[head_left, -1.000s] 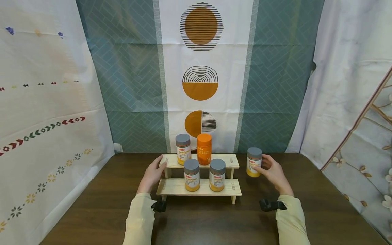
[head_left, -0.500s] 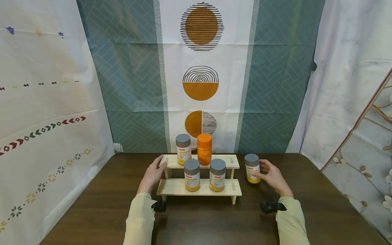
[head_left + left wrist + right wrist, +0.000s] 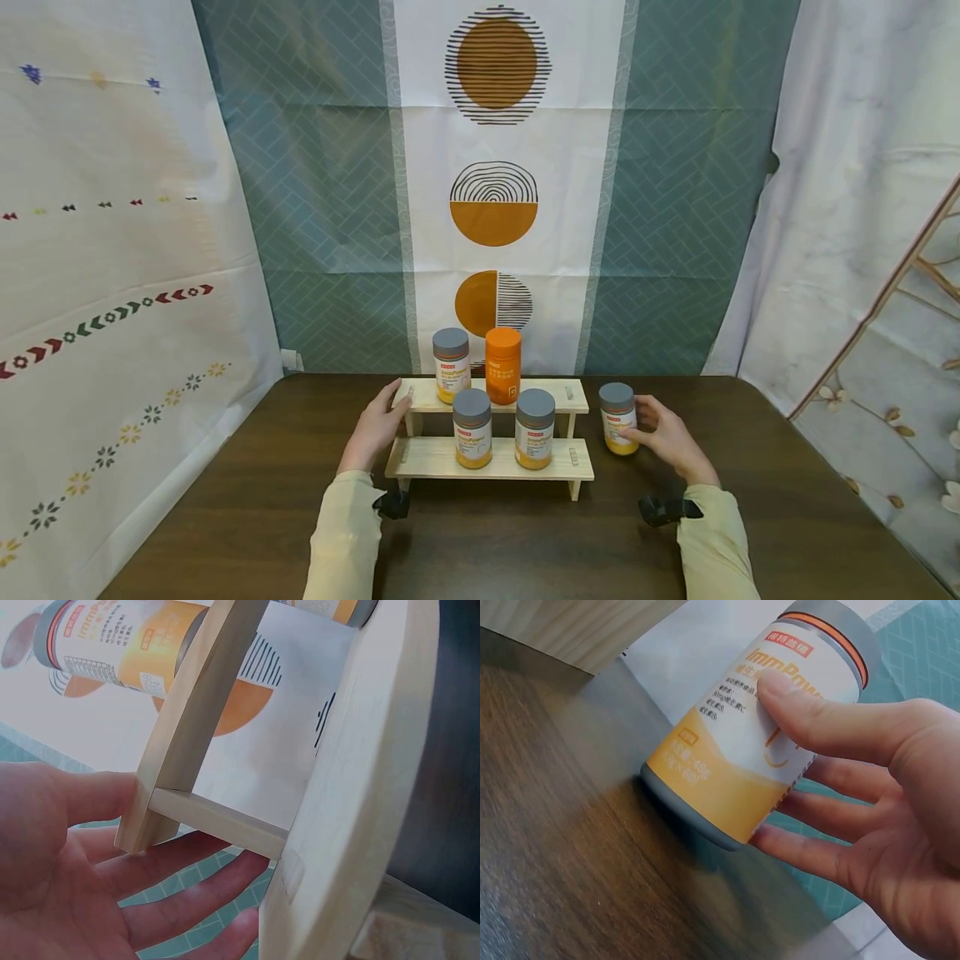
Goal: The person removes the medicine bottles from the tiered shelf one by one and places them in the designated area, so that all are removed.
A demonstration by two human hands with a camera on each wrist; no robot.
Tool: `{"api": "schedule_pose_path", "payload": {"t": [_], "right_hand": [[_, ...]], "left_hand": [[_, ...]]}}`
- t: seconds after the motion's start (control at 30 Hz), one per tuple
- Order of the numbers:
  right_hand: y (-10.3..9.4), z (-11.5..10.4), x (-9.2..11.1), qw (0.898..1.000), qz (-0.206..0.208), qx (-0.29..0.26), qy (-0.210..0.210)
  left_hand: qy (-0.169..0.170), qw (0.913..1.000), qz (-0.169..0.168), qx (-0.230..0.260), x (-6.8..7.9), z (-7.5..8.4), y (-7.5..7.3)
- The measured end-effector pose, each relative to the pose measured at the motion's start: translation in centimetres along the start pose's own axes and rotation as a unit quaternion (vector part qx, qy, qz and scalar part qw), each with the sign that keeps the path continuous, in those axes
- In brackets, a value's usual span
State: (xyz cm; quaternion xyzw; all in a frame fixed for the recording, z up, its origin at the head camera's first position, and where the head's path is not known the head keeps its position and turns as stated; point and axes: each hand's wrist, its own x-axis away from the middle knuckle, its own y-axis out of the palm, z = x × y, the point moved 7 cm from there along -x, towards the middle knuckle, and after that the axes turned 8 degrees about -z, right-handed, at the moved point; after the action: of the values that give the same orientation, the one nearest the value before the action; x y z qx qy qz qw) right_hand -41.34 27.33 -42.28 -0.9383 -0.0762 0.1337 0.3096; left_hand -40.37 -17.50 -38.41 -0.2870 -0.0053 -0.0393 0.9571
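Observation:
My right hand holds a supplement bottle with a grey lid and a white and yellow label, upright to the right of a two-tier wooden display rack. In the right wrist view the thumb presses the label of the bottle and the fingers lie behind it, its base close over the table. My left hand grips the left end of the rack's upper board, thumb on one face and fingers behind, as the left wrist view shows at the board's end.
On the upper tier stand a grey-lidded bottle and an all-orange bottle. The lower tier bears two more grey-lidded bottles, a left one and a right one. A patterned curtain hangs behind the dark wood table.
The right hand has brought the bottle slightly left and nearer to me, down toward the table beside the rack. My left hand stays on the upper board.

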Motion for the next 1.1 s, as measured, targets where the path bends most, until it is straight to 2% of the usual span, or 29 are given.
{"api": "schedule_pose_path", "payload": {"t": [0.27, 0.5, 1.1], "right_hand": [[0.0, 0.2, 0.3, 1.0, -0.025, 0.001, -0.009], [0.1, 0.3, 0.3, 0.998, -0.047, -0.036, -0.022], [0.5, 1.3, 0.4, 0.996, -0.069, -0.049, -0.008]], "left_hand": [[0.001, 1.0, -0.001, 0.001, 0.0, 0.0, 0.0], [0.001, 1.0, -0.002, 0.001, 0.0, 0.1, 0.0], [0.004, 1.0, -0.007, 0.0, 0.0, -0.1, 0.1]]}}
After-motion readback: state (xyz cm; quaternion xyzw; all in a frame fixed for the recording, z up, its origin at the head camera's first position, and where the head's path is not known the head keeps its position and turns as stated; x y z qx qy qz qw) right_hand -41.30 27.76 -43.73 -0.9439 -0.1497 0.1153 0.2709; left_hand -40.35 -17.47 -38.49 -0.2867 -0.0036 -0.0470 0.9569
